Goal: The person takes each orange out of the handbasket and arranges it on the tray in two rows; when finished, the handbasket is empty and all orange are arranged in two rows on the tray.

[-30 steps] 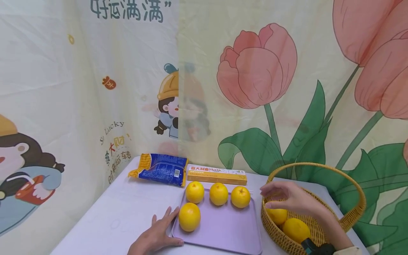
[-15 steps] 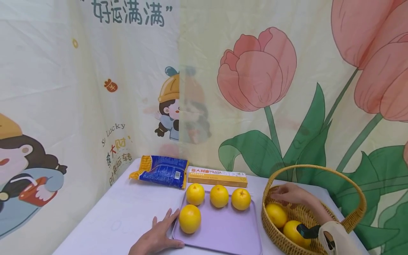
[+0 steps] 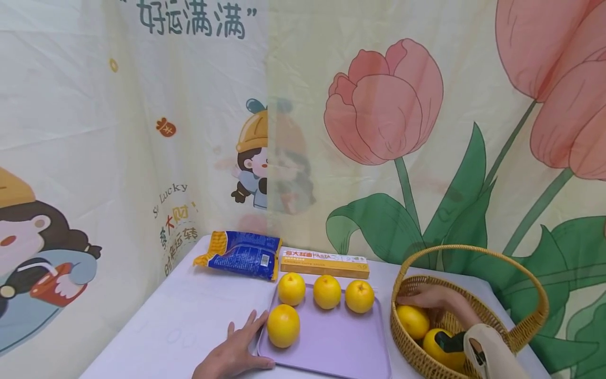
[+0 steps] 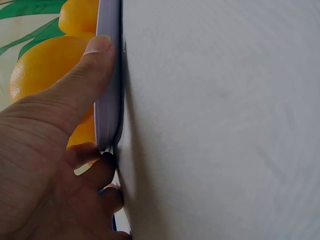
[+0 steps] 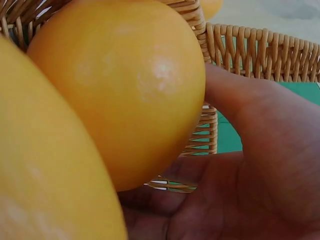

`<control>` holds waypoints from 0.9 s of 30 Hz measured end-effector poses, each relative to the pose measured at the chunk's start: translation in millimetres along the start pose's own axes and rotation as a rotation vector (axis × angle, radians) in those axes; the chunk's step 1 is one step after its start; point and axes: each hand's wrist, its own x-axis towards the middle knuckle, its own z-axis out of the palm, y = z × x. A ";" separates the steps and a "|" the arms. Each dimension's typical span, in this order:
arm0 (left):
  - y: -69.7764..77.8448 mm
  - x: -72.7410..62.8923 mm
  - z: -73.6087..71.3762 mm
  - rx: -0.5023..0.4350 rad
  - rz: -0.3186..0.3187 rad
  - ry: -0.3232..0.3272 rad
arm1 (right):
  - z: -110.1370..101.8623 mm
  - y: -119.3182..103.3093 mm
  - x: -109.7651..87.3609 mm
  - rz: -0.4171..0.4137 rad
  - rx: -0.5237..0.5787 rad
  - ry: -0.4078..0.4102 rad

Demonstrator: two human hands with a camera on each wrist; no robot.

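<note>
With the right hand [image 3: 428, 296], holds the far yellow fruit [image 3: 413, 322] in the basket [image 3: 401, 343], by bent thumb and fingers; near its wrist, one more fruit [image 3: 440, 360]. With the left hand [image 3: 236, 345], loosely spread, touches the lilac tray [image 3: 338, 342]; just right of this hand, four fruits [image 3: 283, 326] on it.

Pale beige right sleeve [image 3: 492, 353], small black wrist camera [image 3: 448, 341]

Near the right edge of the table [image 3: 161, 331], farther orange [image 3: 413, 322] hides fingertips of your right hand [image 3: 437, 296]; black wrist device [image 3: 450, 342] masks part of nearer orange [image 3: 442, 359]. Basket's [image 3: 401, 339] near side cut off at head view's bottom.
</note>
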 end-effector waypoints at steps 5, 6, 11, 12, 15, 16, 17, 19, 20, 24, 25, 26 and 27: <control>0.3 -0.4 -0.8 -0.005 0.001 0.004 | 1.6 -14.1 -8.5 0.040 0.027 0.047; 0.2 -0.5 -1.0 -0.007 0.005 0.005 | 1.6 -14.7 -8.7 0.045 0.028 0.049; -0.7 -0.6 -0.7 -0.014 0.019 0.003 | -0.2 -12.3 -9.2 0.054 0.071 0.051; -1.0 -0.5 -0.3 -0.014 0.021 0.002 | -0.8 -11.5 -9.9 0.051 0.077 0.054; -1.4 0.7 0.9 -0.018 0.017 -0.003 | -3.8 -8.6 -15.1 0.035 0.102 0.095; -1.6 1.1 1.4 -0.018 0.015 -0.004 | -5.0 -7.3 -17.6 0.029 0.111 0.119; -1.5 1.5 2.0 -0.018 0.011 -0.006 | -6.4 -5.9 -20.4 0.019 0.120 0.144; -1.0 2.1 3.1 -0.019 0.001 -0.008 | -9.1 -2.2 -27.0 -0.027 0.146 0.190; -1.1 2.2 3.2 -0.016 0.003 -0.007 | -10.4 -0.4 -30.2 -0.057 0.155 0.210; -1.2 3.1 3.0 -0.012 -0.005 -0.007 | -13.0 1.6 -45.8 -0.143 0.146 0.286; -1.7 3.4 2.4 -0.013 -0.005 -0.008 | -13.3 0.9 -49.8 -0.155 0.137 0.302; -2.0 3.7 1.9 -0.014 -0.003 -0.008 | -13.1 -0.3 -53.6 -0.160 0.122 0.323; -2.1 3.8 1.5 -0.016 -0.006 -0.009 | -12.9 -1.8 -58.0 -0.169 0.113 0.340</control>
